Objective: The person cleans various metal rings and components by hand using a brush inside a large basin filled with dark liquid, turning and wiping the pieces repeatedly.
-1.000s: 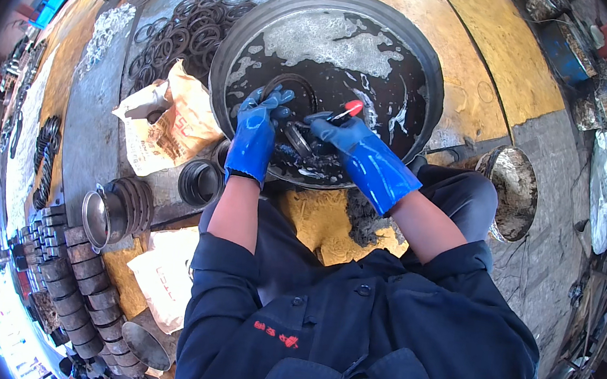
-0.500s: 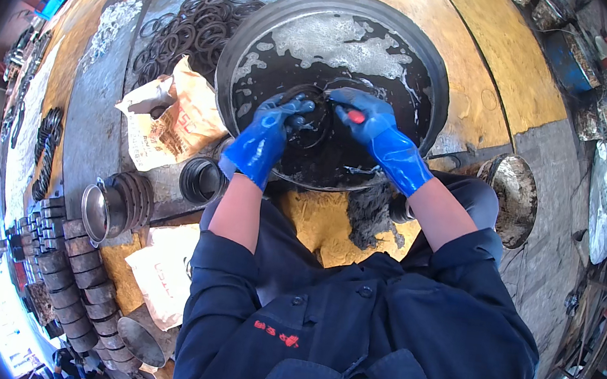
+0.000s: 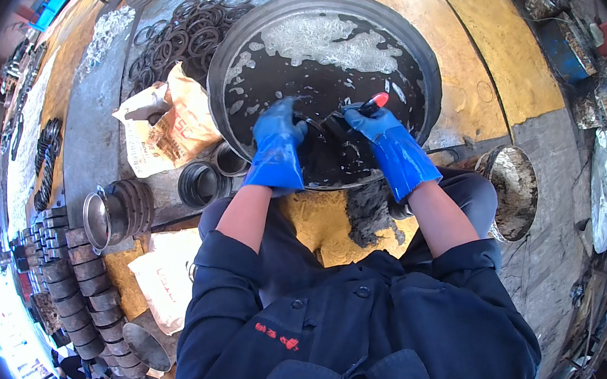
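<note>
My dark jacket nearest, forearms reaching forward. Grey rag at basin's near rim, between my arms. My left hand, blue glove, fingers closed on dark round part in black liquid. My right hand clamped on red-handled tool, tip against part. Basin wide, foam at far side. Rings piled beyond, far left.
</note>
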The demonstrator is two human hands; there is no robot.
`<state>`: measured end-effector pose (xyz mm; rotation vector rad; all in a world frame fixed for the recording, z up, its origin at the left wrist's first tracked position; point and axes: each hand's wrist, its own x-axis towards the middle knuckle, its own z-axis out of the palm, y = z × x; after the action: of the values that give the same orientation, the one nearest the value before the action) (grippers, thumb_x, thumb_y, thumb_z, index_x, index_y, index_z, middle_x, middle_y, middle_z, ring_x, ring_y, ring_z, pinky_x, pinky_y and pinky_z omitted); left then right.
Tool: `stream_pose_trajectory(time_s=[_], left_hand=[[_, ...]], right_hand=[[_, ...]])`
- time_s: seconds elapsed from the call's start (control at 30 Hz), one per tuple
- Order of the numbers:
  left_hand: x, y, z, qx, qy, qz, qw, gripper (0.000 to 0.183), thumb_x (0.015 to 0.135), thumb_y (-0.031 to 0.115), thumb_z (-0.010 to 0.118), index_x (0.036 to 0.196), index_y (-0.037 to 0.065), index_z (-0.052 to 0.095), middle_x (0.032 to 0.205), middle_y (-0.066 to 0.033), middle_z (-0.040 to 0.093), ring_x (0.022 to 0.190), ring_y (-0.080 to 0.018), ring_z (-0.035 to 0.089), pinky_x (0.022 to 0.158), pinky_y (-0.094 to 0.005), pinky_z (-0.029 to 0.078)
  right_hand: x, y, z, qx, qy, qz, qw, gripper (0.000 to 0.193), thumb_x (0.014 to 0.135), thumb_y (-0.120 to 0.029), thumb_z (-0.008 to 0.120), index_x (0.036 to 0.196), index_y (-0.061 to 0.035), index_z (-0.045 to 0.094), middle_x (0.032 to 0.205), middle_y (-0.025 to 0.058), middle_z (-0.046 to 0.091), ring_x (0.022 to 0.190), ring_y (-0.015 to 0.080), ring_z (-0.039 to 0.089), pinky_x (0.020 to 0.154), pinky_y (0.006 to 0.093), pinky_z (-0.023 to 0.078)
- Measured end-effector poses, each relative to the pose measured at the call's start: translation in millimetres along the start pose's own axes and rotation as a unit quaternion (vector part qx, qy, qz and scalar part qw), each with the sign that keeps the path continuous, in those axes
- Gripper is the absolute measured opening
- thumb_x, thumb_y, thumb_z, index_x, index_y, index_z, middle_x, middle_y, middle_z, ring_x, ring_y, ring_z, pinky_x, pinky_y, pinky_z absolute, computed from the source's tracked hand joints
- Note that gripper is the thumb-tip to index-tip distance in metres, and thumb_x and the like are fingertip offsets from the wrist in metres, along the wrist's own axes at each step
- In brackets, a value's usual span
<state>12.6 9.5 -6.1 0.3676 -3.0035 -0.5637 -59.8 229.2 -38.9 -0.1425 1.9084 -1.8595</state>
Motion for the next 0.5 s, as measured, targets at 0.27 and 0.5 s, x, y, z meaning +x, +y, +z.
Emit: stream_pose_trajectory(time_s=[0.27, 0.5], left_hand=[[-18, -10, -16, -0.501, -0.243, -0.204, 0.805, 0.031, 0.089, 0.027, 0.068, 0.109, 0.004, 0.063, 0.086, -0.0047, 0.064, 0.074, -0.0159, 0.059, 0.063, -0.0309, 0.048], [-15, -10, 0, -0.378, -0.219, -0.120, 0.892, 0.017, 0.088, 0.010, 0.064, 0.104, 0.005, 0.067, 0.085, -0.0047, 0.066, 0.070, -0.0132, 0.061, 0.062, -0.0291, 0.050]], right_hand=[[-7, 14, 34, -0.115, -0.066, 0.049, 0.990, 0.027, 0.089, -0.025, 0.070, 0.109, -0.0062, 0.072, 0.099, 0.0041, 0.072, 0.091, 0.0144, 0.067, 0.085, 0.0312, 0.053], [-5, -10, 28, 0.120, 0.069, 0.006, 0.990, 0.029, 0.089, -0.022, 0.071, 0.112, -0.0027, 0.070, 0.100, 0.0074, 0.072, 0.089, 0.0135, 0.067, 0.083, 0.0292, 0.055]])
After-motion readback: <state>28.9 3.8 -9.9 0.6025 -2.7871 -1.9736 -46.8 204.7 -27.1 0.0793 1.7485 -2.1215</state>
